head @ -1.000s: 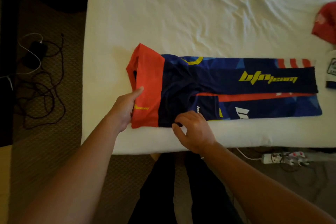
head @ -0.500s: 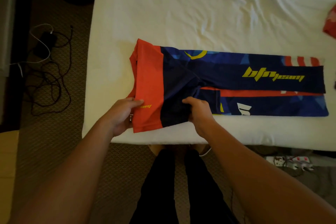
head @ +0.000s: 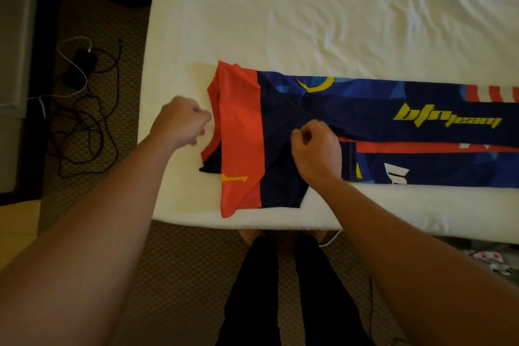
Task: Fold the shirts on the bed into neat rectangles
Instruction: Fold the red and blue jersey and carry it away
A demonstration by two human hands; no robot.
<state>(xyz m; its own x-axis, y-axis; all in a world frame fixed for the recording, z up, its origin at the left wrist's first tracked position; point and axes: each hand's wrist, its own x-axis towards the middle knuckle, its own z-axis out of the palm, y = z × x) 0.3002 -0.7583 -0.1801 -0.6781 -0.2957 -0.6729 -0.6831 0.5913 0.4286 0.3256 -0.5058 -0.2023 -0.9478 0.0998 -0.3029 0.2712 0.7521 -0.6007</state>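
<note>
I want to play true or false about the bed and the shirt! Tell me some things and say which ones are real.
1. The shirt lies on a white bed. True.
2. The shirt is all green. False: it is navy and blue with an orange-red end and yellow letters.
3. The left hand is beside the orange end of the shirt, fingers curled. True.
4. The right hand is down on the floor. False: it is over the navy part of the shirt, near the bed's front edge.
5. Dark cables lie on the carpet left of the bed. True.
6. The shirt is rolled into a ball. False: it is spread out in a long flat strip.
</note>
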